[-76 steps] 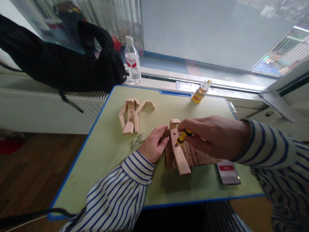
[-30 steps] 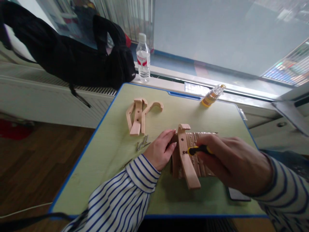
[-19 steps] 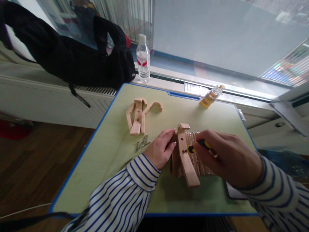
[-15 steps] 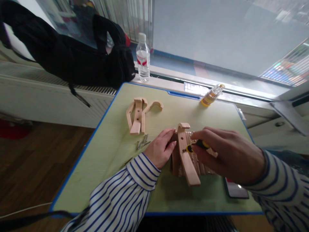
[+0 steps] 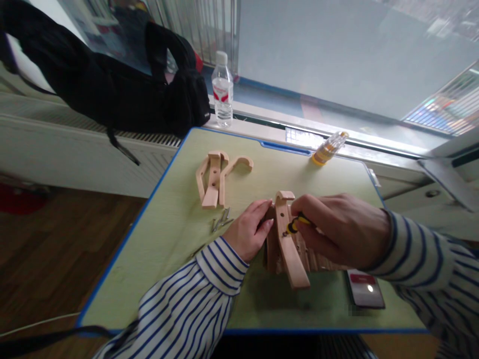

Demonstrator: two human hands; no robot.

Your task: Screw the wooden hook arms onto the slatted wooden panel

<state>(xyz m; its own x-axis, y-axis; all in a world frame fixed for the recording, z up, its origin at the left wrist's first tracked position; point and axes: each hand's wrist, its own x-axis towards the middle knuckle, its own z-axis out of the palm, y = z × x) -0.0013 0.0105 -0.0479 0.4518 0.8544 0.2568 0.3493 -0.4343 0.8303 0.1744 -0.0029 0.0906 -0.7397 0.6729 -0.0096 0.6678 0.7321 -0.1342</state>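
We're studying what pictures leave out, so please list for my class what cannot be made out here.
All in the head view:
Screwdriver: most of its handle, hidden by the right hand.
Ridged piece: much of its right part, hidden by the right hand.
Screws: exact count, too small and overlapping.
Phone: any lettering on its red band, too small and blurred.
Bag: its left end, cut off by the left edge.

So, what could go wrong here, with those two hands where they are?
The screwdriver in the right hand might slip off the wooden hook and jab the left hand, close beside it.
The left hand could also brush the loose screws next to it and scatter them.
The phone lies near the right sleeve, so that arm might knock it.
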